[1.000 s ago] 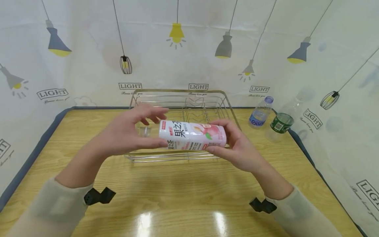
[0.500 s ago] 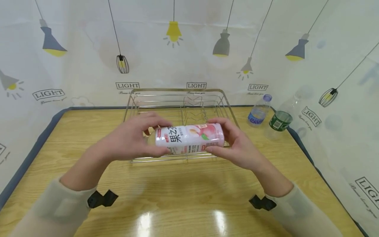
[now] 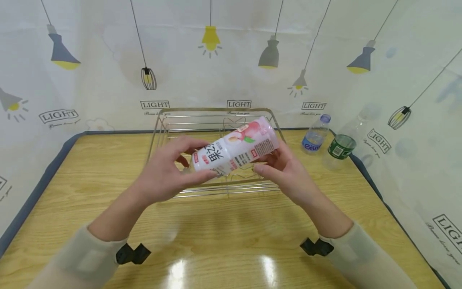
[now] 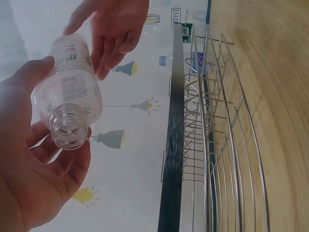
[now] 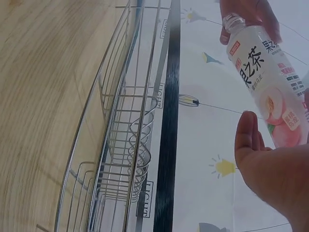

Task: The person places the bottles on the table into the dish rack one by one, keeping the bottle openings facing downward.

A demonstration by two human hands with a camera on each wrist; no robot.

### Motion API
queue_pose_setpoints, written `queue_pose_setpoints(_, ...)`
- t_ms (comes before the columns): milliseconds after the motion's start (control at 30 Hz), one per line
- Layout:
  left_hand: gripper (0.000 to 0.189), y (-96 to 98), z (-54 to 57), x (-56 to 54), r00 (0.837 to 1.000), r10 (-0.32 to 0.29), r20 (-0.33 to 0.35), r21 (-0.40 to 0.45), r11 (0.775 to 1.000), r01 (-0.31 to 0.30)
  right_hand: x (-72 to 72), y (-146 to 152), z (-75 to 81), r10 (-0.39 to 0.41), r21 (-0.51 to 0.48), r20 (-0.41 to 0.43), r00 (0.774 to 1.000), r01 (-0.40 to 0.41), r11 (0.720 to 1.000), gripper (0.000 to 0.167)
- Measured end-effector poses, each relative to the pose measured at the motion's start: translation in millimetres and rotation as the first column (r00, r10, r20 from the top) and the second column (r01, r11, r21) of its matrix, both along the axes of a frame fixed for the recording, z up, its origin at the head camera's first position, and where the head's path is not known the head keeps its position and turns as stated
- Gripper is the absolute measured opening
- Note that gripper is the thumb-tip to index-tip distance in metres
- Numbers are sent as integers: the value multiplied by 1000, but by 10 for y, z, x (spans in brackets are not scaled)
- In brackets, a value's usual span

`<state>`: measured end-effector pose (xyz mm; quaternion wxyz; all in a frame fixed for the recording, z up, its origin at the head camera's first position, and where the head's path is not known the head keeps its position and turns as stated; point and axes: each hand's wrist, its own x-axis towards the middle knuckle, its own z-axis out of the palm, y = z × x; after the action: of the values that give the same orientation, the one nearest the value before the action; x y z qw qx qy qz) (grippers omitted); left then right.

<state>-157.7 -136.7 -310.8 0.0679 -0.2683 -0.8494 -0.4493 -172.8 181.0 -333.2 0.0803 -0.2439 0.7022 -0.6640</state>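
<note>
A plastic drink bottle (image 3: 236, 146) with a white and pink peach label is held tilted over the wire rack, its base raised to the right. My left hand (image 3: 164, 172) grips it round the shoulder end, thumb in front and fingers behind. In the left wrist view the bottle's clear threaded neck (image 4: 70, 128) shows an uncapped mouth facing the camera. My right hand (image 3: 292, 176) is by the base with its fingers loosely bent, the thumb apart from the label. From the right wrist, the fingers (image 5: 247, 133) of that hand appear below the peach picture, not wrapped round the bottle.
A metal wire dish rack (image 3: 216, 109) stands on the wooden table (image 3: 223, 237) beneath the hands. To the right are a small blue-labelled bottle (image 3: 313, 143) and a green-labelled clear bottle (image 3: 342, 147). A lamp-patterned cloth (image 3: 115, 48) encloses the back and sides.
The bottle has gone from nearly level to slanted, its base rising. My left hand has closed round its shoulder end, and my right hand has loosened from the base.
</note>
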Motion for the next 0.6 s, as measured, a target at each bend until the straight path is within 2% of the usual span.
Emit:
queue_pose_setpoints(167,57,58,-69,19,1000,1,17,38,999,-2,-8,-53,22,-19,-30,15,1000,20,999,62)
queue_pose_setpoints(400,56,113,-93,26,997,23,71,88,996,-29,-21,-127,68,-26,-38,49,998,28,999,66)
queue_pose_setpoints(600,57,148,-98,32,993,22,117,121,992,-36,-38,-191,108,-7,-56,45,999,10,998,61)
